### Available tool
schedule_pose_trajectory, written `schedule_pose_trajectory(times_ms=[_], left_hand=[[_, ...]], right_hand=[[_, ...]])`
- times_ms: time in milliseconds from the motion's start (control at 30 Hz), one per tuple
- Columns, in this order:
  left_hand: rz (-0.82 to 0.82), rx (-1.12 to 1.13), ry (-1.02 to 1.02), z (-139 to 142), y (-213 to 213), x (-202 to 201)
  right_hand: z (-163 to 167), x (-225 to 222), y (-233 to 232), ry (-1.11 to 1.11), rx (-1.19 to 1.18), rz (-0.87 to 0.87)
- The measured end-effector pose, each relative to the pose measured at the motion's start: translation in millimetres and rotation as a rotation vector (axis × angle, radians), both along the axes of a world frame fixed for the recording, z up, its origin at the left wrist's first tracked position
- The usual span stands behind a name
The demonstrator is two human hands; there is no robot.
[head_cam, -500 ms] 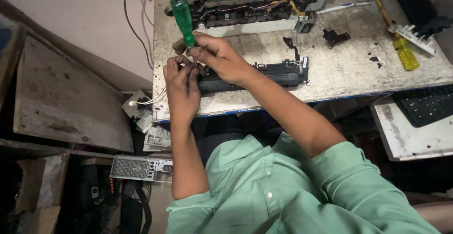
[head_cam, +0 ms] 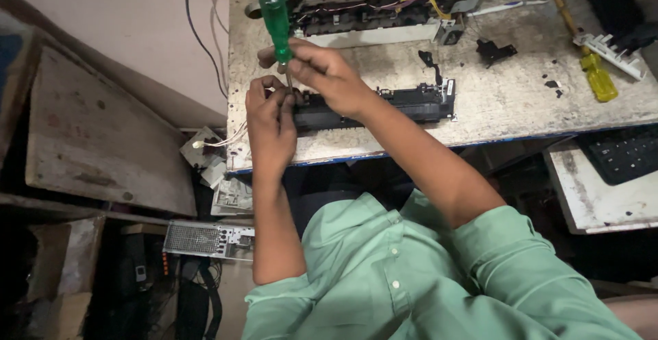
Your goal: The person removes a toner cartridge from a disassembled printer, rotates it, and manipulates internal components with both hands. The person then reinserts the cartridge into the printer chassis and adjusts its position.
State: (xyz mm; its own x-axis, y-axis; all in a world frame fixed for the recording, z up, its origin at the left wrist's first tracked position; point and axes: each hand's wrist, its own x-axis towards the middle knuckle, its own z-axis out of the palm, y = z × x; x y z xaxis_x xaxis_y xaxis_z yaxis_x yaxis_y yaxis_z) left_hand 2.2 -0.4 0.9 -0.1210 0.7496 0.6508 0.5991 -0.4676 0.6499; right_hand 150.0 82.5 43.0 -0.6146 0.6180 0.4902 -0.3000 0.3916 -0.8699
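Observation:
A long black plastic assembly (head_cam: 404,103) lies across the worn workbench (head_cam: 507,100). My right hand (head_cam: 325,76) grips a green-handled screwdriver (head_cam: 276,18) held upright, its tip down at the assembly's left end. My left hand (head_cam: 269,120) pinches that same left end beside the screwdriver tip; what its fingers touch is hidden.
A stripped machine with coloured wires (head_cam: 384,1) stands at the bench's back. A yellow-handled screwdriver (head_cam: 598,79) and a white part (head_cam: 610,52) lie at the right, small black pieces (head_cam: 495,51) near them. A keyboard (head_cam: 624,153) sits on a lower shelf. Cables hang at the left wall.
Both hands stay at the assembly's left end with the screwdriver upright; no clear movement shows.

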Motion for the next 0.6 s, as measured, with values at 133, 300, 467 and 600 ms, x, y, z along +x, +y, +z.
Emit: schedule_pose_trajectory(times_ms=[133, 300, 467, 600], left_hand=[[-0.026, -0.02, -0.044, 0.5, 0.5, 0.0], [-0.011, -0.012, -0.021, 0.6, 0.3, -0.2], [0.002, -0.018, -0.011, 1.0, -1.2, 0.7], [-0.008, -0.026, -0.01, 1.0, -1.6, 0.0]], right_hand=[[-3.3, 1.4, 4.3, -0.004, 0.071, -0.061], [-8.9, 5.6, 8.5, -0.071, 0.309, -0.294], [-7.2, 5.6, 7.3, -0.083, 0.286, -0.392], [-6.3, 1.6, 3.7, 0.019, 0.052, -0.061]])
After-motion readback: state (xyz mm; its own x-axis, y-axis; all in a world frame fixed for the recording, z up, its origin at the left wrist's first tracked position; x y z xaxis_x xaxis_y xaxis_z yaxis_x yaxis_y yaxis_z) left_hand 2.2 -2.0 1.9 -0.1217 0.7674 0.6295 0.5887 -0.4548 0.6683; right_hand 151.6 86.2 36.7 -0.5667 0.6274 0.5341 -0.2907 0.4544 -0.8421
